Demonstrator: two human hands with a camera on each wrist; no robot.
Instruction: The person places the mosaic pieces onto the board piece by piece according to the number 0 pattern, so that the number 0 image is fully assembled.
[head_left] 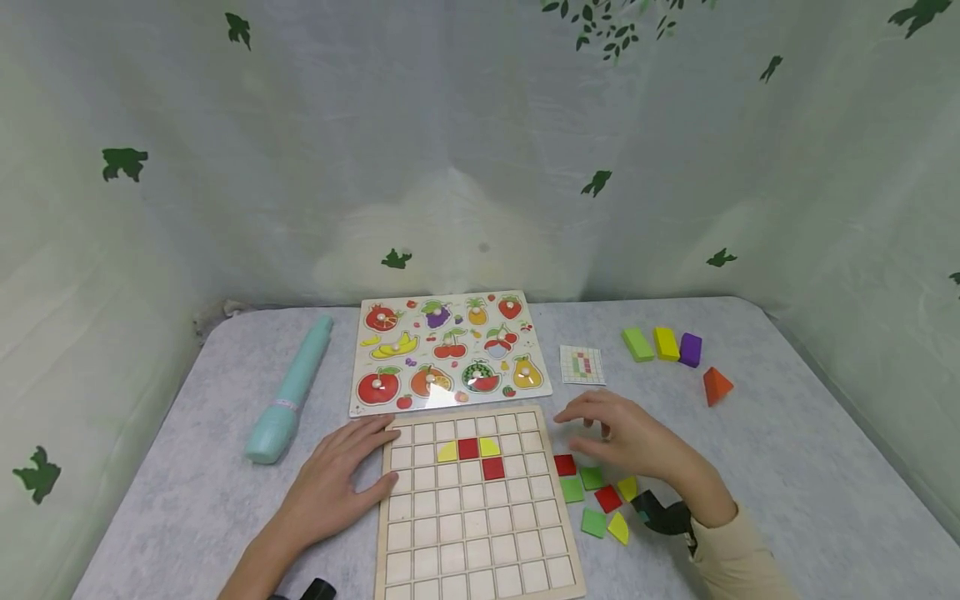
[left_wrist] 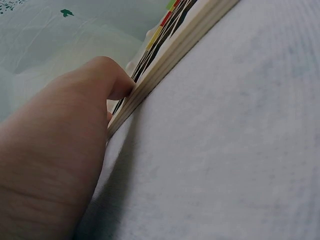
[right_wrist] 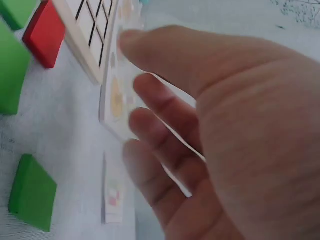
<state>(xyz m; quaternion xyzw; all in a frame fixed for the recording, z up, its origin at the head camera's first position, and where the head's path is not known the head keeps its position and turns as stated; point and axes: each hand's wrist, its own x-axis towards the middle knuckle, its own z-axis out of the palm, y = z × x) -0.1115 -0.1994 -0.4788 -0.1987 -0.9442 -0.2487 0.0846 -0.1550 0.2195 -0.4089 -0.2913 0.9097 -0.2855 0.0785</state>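
Note:
A wooden grid board (head_left: 452,500) lies flat on the table. Its upper cells hold two red squares (head_left: 492,468) and two yellow quarter-circles (head_left: 447,452). My left hand (head_left: 341,475) rests along the board's left edge, fingers and thumb spread; in the left wrist view its thumb (left_wrist: 115,82) touches the rim. Over the upper right side of the board hovers my right hand (head_left: 626,433), its fingers loosely bent with nothing between them in the right wrist view. Below that hand are loose red, green (head_left: 593,523) and yellow tiles, among them a red square (head_left: 608,498).
Behind the board lies a fruit peg puzzle (head_left: 442,354). A small pattern card (head_left: 582,365) is to its right, then green, yellow, purple and orange blocks (head_left: 665,343). A folded teal umbrella (head_left: 288,396) lies at left. Hanging cloth surrounds the table's back and sides.

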